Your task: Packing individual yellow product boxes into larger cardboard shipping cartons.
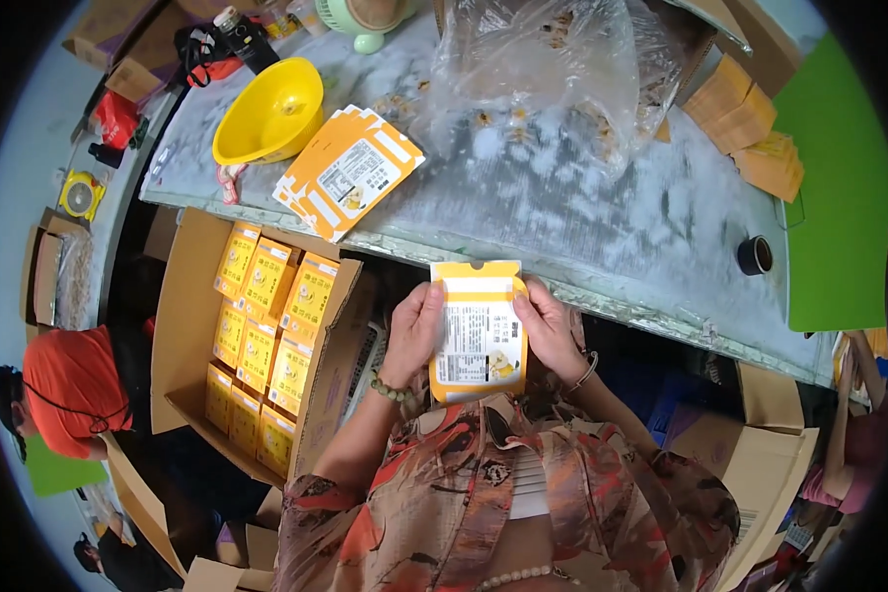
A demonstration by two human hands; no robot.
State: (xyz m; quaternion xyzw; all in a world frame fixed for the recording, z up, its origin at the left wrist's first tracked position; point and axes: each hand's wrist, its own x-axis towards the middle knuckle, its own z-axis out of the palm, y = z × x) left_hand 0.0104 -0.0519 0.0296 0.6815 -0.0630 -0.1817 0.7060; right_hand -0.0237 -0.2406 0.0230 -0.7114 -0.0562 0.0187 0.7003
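Between my two hands, close to my body below the table's front edge, is a flat orange-and-white carton (479, 331) with a printed panel and a small notch at its top. My left hand (414, 331) grips its left edge, thumb on the front. My right hand (551, 331) pinches its right edge, also with the thumb in front. Their other fingers are mostly hidden behind it. Matching flat cartons (350, 176) lie fanned in a pile on the table (602, 237), ahead and to the left.
An open cardboard box (183, 345) at my left holds several small yellow boxes (259, 352). On the table are a yellow basin (271, 113), clear plastic bags (553, 69), orange carton stacks (735, 109) and a dark cup (755, 256). A person in an orange shirt (74, 385) is at far left.
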